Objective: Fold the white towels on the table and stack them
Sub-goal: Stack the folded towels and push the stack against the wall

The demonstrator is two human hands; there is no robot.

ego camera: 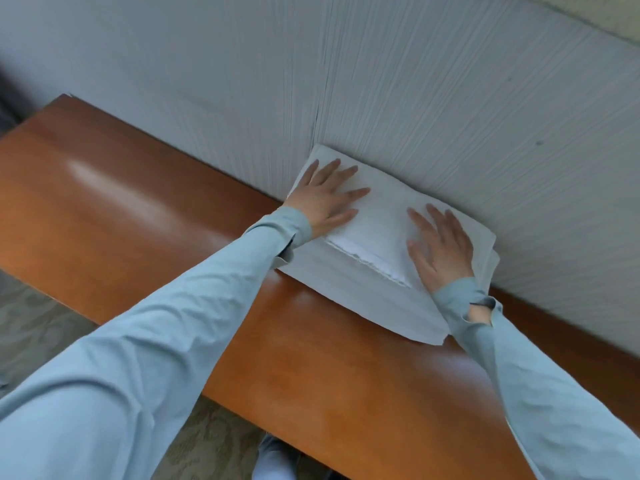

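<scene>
A pale wall (415, 81) with fine ribbed lines fills the background, and a glossy orange-brown desk (145, 216) runs along its foot, with patterned carpet (31, 323) showing below the near edge.

The white towels (377, 220) sit at the back of the desk, pushed right up against the wall, as a folded stack. The top piece shows a frayed hem facing the person, and a wider layer beneath sticks out toward the front edge. The left hand (323, 199) lies flat on the left end of the stack, fingers straight and spread. The right hand (441, 247) lies flat on the right end, fingers likewise straight. The hands are well apart and neither grips anything; both simply press down on the cloth.

What could go wrong, as a guess: the layers are not squared, so the stack may end up lopsided if the lower layer is left sticking out. Pressing with any sideways push could slide the top fold over the slick-looking desk surface or wrinkle it against the wall. Lifting the hands quickly might let the fold spring open.

How many towels make up the stack cannot be told; the edges merge in the white. The right rear corner of the stack is partly hidden behind the right hand and sleeve (460, 303). The picture is slightly soft, and the desk's right end runs out of view, so whether more towels wait there is unknown.
</scene>
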